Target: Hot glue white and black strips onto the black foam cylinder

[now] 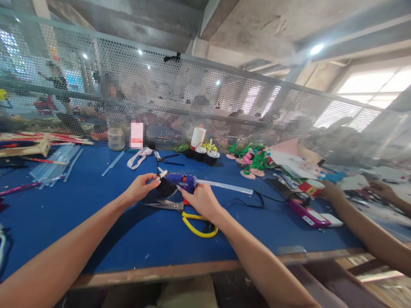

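My right hand (205,199) is wrapped round a blue hot glue gun (181,180), with a long clear glue stick (226,186) jutting from its back end to the right. The gun's nozzle points left toward my left hand (143,188). Thumb and fingers of that hand pinch a small black piece with a white part (163,174), close to the nozzle; its exact kind is unclear. Under both hands lies a black round shape (165,189), partly hidden. Scissors with yellow handles (201,231) rest on the blue table (128,244), just below my right hand.
Glue sticks (54,164) lie at the left. Behind stand small black-and-white buckets (212,155), a white spool (198,137) and green figures (258,160). A purple device (308,214) lies at right, near a co-worker's arm (359,222). A perforated metal screen (160,98) closes the back.
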`<state>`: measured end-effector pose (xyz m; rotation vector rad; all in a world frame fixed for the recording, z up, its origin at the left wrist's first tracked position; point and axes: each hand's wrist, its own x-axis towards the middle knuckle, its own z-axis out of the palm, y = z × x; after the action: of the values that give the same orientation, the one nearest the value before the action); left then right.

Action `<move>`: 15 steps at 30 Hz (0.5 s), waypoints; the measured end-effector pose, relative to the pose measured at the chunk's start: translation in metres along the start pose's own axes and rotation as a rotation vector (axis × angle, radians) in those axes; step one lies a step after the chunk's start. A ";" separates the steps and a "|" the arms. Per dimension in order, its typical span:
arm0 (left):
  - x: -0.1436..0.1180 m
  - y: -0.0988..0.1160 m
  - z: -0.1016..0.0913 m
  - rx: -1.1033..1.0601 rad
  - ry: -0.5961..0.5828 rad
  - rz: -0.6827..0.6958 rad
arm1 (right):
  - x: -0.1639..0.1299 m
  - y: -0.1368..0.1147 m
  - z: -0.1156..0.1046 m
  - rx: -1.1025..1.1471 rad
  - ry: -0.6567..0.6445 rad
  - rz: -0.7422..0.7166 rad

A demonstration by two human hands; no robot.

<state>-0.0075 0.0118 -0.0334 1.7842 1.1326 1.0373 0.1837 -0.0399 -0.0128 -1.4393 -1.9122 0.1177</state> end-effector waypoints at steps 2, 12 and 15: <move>0.000 0.000 0.000 0.004 -0.010 0.001 | 0.000 0.001 0.001 0.008 -0.016 0.009; -0.001 0.002 -0.001 -0.004 -0.025 -0.003 | 0.001 0.002 0.000 0.049 -0.012 -0.014; 0.000 0.003 -0.002 -0.020 -0.058 -0.004 | 0.003 0.007 -0.001 0.051 0.024 -0.002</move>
<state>-0.0087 0.0108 -0.0299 1.7843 1.0863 0.9857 0.1895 -0.0348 -0.0138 -1.3985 -1.8784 0.1468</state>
